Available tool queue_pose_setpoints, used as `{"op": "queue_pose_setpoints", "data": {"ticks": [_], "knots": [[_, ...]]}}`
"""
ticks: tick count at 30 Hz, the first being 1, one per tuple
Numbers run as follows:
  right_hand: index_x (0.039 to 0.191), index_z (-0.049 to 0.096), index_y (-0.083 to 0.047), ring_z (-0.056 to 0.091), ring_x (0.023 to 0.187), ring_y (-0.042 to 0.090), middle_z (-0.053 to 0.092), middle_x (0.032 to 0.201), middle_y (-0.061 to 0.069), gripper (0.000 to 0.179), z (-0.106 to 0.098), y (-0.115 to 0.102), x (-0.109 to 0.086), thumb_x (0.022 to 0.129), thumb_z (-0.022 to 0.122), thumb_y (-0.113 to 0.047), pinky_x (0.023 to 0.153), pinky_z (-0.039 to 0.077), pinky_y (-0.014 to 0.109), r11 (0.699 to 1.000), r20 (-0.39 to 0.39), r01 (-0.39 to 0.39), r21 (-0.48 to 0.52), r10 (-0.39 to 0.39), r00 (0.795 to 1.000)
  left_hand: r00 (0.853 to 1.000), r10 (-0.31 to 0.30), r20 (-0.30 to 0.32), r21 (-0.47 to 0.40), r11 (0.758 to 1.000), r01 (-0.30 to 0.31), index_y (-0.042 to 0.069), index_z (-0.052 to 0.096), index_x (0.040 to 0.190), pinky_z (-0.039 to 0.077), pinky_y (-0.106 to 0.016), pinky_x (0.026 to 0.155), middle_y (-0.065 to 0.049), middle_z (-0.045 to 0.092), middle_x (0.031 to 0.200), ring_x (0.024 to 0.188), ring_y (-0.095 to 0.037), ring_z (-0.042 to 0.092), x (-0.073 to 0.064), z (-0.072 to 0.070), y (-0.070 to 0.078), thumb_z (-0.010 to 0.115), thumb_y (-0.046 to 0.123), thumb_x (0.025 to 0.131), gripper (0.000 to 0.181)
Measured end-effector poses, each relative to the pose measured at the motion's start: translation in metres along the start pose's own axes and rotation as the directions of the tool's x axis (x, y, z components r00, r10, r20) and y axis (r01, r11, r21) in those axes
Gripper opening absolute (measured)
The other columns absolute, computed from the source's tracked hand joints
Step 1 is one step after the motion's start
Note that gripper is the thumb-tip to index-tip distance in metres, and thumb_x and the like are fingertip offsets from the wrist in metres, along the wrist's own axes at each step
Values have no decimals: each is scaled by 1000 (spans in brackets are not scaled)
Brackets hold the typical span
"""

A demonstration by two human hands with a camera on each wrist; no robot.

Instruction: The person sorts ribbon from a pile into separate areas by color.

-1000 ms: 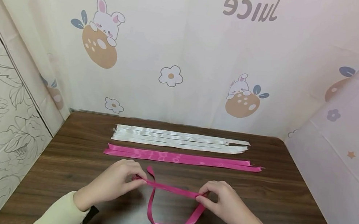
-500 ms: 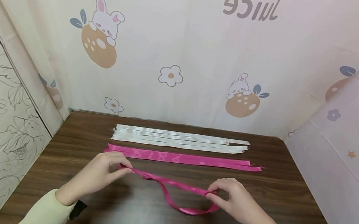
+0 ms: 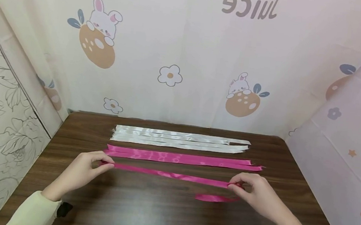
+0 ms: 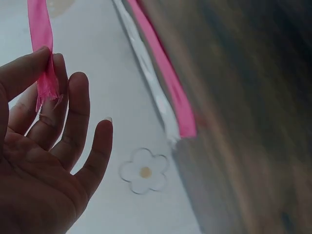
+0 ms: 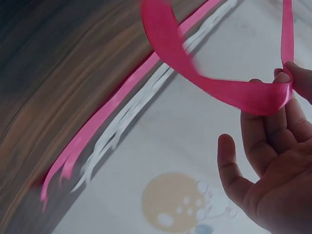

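A pink satin ribbon [image 3: 173, 176] is stretched nearly straight between both hands above the table. My left hand [image 3: 83, 168] pinches it close to its frayed end, which pokes out below the thumb in the left wrist view. With thumb and fingertips, my right hand [image 3: 259, 194] pinches the ribbon further along. From that pinch the loose remainder of the ribbon [image 5: 234, 92] curves away in the right wrist view; in the head view part of it shows below the right hand.
Behind the hands, pink ribbons [image 3: 182, 159] lie side by side across the wooden table [image 3: 156, 216]. Several white ribbons [image 3: 177, 141] lie parallel beyond them, near the back edge. A printed curtain [image 3: 200, 48] hangs behind the table.
My hands have moved apart, left hand leftward and right hand rightward and farther from me. The stretch of ribbon between them has grown longer, and its hanging loop has shrunk.
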State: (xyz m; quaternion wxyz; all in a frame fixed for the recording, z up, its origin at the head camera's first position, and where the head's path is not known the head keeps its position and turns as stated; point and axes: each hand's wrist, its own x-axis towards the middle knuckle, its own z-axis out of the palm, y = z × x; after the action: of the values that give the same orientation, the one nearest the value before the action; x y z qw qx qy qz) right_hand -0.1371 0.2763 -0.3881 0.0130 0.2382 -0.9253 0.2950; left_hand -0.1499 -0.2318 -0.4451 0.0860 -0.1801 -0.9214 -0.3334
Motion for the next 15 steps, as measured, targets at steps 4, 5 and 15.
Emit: {"op": "queue_pose_setpoints", "data": {"ticks": [4, 5, 15], "knots": [[91, 73, -30, 58, 77, -6, 68, 83, -20, 14, -9, 13, -3, 90, 80, -18, 66, 51, 21, 998, -13, -57, -24, 57, 998, 1000, -31, -7, -15, 999, 31, 29, 77, 91, 52, -22, 73, 17, 71, 89, 82, 3, 60, -2, 0, -12, 81, 14, 87, 16], [91, 73, -30, 58, 76, -6, 68, 83, -19, 14, -11, 17, -3, 90, 80, -19, 66, 50, 21, 997, -19, -72, -38, 71, 997, 999, -41, -6, -14, 999, 41, 29, 77, 91, 52, -21, 73, 17, 71, 89, 83, 5, 59, -2, 0, -15, 81, 14, 88, 16], [93, 75, -26, 56, 77, -5, 73, 88, -11, 3, -23, 66, -8, 93, 77, -28, 68, 49, 22, 963, -55, -232, -137, 226, 973, 986, -158, 59, 6, 987, 158, 27, 79, 95, 55, -28, 82, 12, 77, 96, 96, -5, 68, 0, -2, -33, 78, 23, 92, 5]]}}
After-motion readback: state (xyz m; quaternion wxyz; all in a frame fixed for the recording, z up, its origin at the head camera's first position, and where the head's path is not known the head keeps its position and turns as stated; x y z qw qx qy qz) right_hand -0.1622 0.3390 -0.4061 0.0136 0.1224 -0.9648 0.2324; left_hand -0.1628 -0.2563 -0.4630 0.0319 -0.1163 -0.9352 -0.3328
